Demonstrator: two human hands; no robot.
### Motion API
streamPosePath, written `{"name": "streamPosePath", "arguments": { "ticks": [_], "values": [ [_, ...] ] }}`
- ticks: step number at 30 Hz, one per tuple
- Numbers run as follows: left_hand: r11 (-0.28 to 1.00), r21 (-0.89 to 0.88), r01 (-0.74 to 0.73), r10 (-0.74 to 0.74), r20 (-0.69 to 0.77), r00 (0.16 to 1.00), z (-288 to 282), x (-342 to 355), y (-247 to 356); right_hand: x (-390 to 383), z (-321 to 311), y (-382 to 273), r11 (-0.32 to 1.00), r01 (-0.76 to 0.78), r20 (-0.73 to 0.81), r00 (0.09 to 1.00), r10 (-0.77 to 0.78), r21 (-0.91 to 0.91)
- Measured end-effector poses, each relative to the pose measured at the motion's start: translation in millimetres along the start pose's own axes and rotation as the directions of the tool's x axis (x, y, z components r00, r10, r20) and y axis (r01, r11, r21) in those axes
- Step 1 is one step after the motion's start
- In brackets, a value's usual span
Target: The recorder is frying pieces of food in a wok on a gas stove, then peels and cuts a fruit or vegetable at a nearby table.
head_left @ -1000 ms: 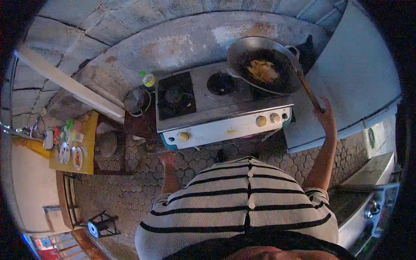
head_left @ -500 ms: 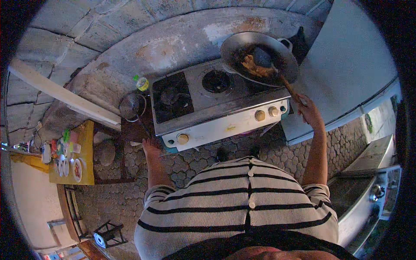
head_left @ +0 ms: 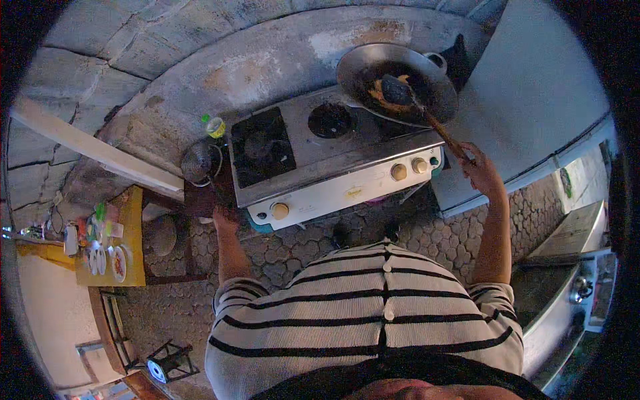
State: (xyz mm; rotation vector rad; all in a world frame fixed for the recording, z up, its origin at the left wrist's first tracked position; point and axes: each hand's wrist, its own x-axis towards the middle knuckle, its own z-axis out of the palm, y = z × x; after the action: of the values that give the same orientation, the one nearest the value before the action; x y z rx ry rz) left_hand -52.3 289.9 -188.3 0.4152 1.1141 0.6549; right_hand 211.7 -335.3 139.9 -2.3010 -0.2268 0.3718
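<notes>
My right hand (head_left: 479, 167) is closed around the wooden handle of a spatula (head_left: 438, 128). Its wide dark blade rests inside a large wok (head_left: 427, 72), over brown-orange food (head_left: 381, 100). The wok sits at the right end of a white-fronted gas stove (head_left: 320, 201). Close to the stove's left front corner is my left hand (head_left: 225, 220), beside a dark surface. Its fingers are dim, so any grip there is unclear. A round mesh-like strainer or pan (head_left: 201, 162) lies just beyond that hand.
A small bottle with a green cap (head_left: 215, 127) stands behind the stove's left end. To the left, a yellow table (head_left: 135, 233) holds plates and packages. A grey panel-like surface (head_left: 527, 127) borders the stove on the right. A low stand (head_left: 172, 360) is on the paving.
The spatula blade has shifted left within the wok, over the food. My right hand stays on the handle. My left hand has drawn slightly left and the view has shifted a little.
</notes>
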Motion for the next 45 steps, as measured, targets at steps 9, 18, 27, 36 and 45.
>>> {"name": "streamPosePath", "arguments": {
  "ticks": [9,18,27,36,45],
  "values": [
    [0.989,0.127,-0.078,0.055,0.180,0.982,20,-33,1,10,-2,13,0.991,0.004,-0.065,0.998,-0.012,-0.134],
    [0.997,0.045,-0.066,0.048,0.317,0.947,22,-4,10,34,-20,24,0.947,-0.136,0.182,0.980,0.085,0.292],
    [0.994,0.056,-0.091,0.083,0.127,0.988,1,5,38,31,-26,3,0.975,-0.070,0.177,0.984,0.032,0.212],
    [0.985,0.089,-0.149,0.133,0.164,0.977,3,-15,43,54,-19,14,0.990,0.039,0.100,0.994,-0.053,0.137],
    [0.920,0.109,-0.377,0.367,0.105,0.924,3,-43,42,97,6,25,0.755,0.156,-0.214,0.905,-0.367,-0.637]
  ]
}}
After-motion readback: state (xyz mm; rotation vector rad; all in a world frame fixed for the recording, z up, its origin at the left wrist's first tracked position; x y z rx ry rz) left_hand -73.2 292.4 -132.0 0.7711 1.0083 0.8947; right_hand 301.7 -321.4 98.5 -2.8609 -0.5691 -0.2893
